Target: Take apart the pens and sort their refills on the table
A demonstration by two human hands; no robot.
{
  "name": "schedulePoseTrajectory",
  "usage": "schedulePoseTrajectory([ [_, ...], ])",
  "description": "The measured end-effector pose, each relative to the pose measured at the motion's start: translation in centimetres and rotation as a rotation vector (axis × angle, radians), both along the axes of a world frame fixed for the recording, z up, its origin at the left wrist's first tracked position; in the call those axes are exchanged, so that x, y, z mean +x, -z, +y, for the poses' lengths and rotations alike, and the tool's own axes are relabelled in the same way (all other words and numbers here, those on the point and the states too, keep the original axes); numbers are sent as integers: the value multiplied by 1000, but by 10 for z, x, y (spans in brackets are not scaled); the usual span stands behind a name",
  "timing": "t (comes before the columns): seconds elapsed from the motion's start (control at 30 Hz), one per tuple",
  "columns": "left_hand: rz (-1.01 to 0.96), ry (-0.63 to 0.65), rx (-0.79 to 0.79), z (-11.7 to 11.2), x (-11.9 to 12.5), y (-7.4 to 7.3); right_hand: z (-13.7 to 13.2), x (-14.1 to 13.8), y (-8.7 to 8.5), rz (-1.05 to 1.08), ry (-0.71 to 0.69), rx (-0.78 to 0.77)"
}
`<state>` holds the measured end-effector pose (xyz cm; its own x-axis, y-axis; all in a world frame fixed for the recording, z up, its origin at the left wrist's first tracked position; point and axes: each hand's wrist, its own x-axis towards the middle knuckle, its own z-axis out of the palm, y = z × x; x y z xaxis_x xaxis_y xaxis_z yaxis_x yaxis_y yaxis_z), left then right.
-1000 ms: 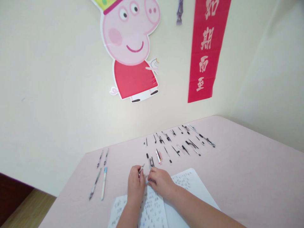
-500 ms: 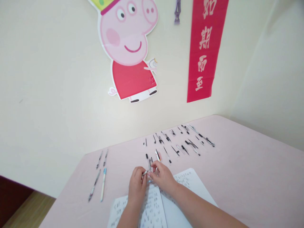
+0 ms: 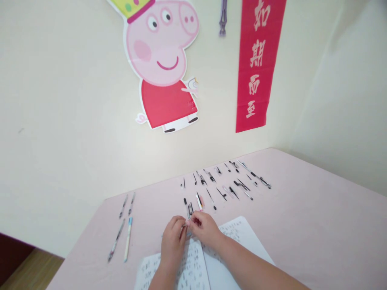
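Note:
My left hand [image 3: 172, 241] and my right hand [image 3: 205, 227] meet over the top edge of an open notebook [image 3: 238, 237] covered in handwriting. Both hands pinch a small pen part [image 3: 185, 224] between their fingertips; what kind of part it is I cannot make out. Just beyond the fingers lie a few pen pieces [image 3: 193, 203], black, white and pink, on the pink tablecloth [image 3: 317, 225].
Several disassembled pen parts [image 3: 232, 181] are spread in rows toward the wall. Whole pens [image 3: 127, 243] lie at the left, near the table's left edge. A cartoon pig cutout [image 3: 165, 64] and a red banner [image 3: 256, 64] hang on the cream wall.
My left hand lowered the small white part it held up; my right hand came in to meet it, and both now pinch it together. The view shifted slightly.

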<state>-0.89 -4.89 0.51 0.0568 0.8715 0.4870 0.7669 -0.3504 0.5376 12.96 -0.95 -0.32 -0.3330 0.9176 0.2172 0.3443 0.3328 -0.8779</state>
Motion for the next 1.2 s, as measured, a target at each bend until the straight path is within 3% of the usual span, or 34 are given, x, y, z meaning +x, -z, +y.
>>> schedulePoseTrajectory([
  [0.53,107,-45,61,0,-7,1,7,-1,8,184,-11,-81],
  [0.9,161,-58,124,0,-10,1,5,2,-1,246,-55,-160],
  [1.2,173,-63,93,1,-10,3,7,1,3,295,-26,-173],
])
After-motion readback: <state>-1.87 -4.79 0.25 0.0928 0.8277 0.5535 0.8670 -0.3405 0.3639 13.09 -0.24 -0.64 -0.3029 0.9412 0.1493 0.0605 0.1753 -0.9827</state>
